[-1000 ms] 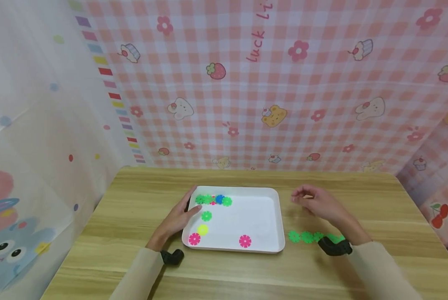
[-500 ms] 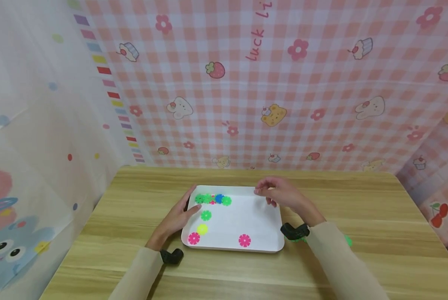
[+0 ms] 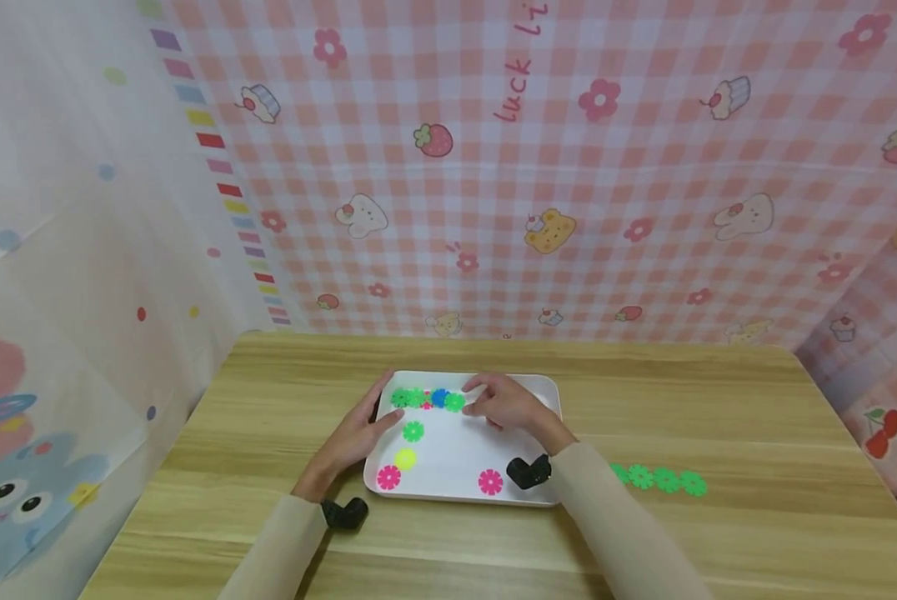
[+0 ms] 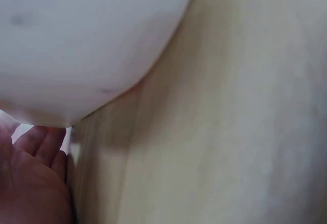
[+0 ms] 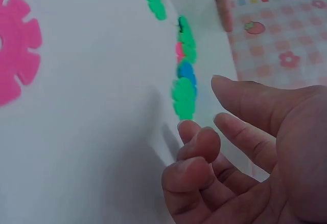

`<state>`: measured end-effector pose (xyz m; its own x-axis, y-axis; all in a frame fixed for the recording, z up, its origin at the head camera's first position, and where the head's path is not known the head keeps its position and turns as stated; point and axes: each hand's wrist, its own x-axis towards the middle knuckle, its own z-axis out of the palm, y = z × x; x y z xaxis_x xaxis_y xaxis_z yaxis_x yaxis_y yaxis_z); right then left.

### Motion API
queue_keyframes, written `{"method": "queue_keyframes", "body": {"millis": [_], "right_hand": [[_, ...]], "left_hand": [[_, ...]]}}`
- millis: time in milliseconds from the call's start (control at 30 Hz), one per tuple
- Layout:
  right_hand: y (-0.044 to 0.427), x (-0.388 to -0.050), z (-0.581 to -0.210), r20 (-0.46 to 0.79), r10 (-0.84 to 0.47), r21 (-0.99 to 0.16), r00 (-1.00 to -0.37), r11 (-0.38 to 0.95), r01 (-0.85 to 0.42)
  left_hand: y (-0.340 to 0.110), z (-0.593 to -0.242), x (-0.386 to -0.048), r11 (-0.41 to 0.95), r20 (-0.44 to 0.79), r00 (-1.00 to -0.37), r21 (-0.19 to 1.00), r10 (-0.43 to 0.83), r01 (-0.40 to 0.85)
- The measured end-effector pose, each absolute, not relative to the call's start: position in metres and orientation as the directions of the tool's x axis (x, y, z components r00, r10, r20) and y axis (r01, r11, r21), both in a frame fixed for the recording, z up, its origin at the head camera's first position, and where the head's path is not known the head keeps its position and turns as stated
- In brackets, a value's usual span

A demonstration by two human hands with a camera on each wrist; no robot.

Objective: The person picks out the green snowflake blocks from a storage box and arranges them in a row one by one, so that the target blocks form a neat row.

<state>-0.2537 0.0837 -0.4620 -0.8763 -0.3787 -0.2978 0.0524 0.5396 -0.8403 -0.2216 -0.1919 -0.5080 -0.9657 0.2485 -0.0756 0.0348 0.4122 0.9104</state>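
My left hand (image 3: 354,433) holds the left side of a white tray (image 3: 448,467), thumb over the rim and fingers along the outer wall. Over the tray, my right hand (image 3: 507,403) has its thumb and fingers apart, holding nothing. Just left of its fingertips is a green notched plastic disc (image 3: 454,403), the end piece of a row with a blue disc (image 3: 440,397), a partly hidden pink one and more green ones. From the right wrist view, that end disc (image 5: 183,98) lies between the spread thumb and fingers, apparently untouched.
Inside the tray also lie a loose green disc (image 3: 413,431), a yellow disc (image 3: 406,459) and two pink discs, at the left (image 3: 389,477) and front (image 3: 490,482). Right of the tray, a line of green discs (image 3: 666,479) lies on the wooden table (image 3: 756,417), partly behind the right sleeve.
My right hand has moved left from beside the tray, across its right rim, to the end of the disc row. The left hand and the tray have stayed put.
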Motion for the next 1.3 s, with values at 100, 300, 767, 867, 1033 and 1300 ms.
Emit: {"method": "queue_keyframes", "body": {"millis": [100, 300, 767, 867, 1033, 1300], "right_hand": [[0.076, -0.255, -0.47, -0.288, -0.359, -0.83, -0.888, 0.556, 0.045], [0.067, -0.258, -0.481, -0.244, -0.33, -0.835, -0.912, 0.55, 0.025], [0.06, -0.255, -0.485, -0.139, -0.286, -0.811, -0.948, 0.582, -0.057], [0.058, -0.254, -0.487, -0.133, -0.286, -0.802, -0.949, 0.594, -0.067], [0.058, -0.253, -0.488, -0.152, -0.298, -0.785, -0.942, 0.616, -0.069], [0.061, -0.249, -0.48, -0.185, -0.33, -0.777, -0.926, 0.626, -0.068]], "left_hand": [[-0.191, -0.507, -0.221, 0.413, -0.075, -0.966, 0.91, 0.247, 0.035], [-0.191, -0.505, -0.22, 0.413, -0.078, -0.966, 0.91, 0.247, 0.032], [-0.19, -0.505, -0.221, 0.443, -0.084, -0.969, 0.896, 0.231, 0.029], [-0.191, -0.507, -0.221, 0.44, -0.081, -0.969, 0.897, 0.234, 0.031], [-0.191, -0.508, -0.221, 0.422, -0.077, -0.967, 0.906, 0.244, 0.035], [-0.189, -0.499, -0.219, 0.424, -0.104, -0.965, 0.905, 0.242, 0.009]]}}
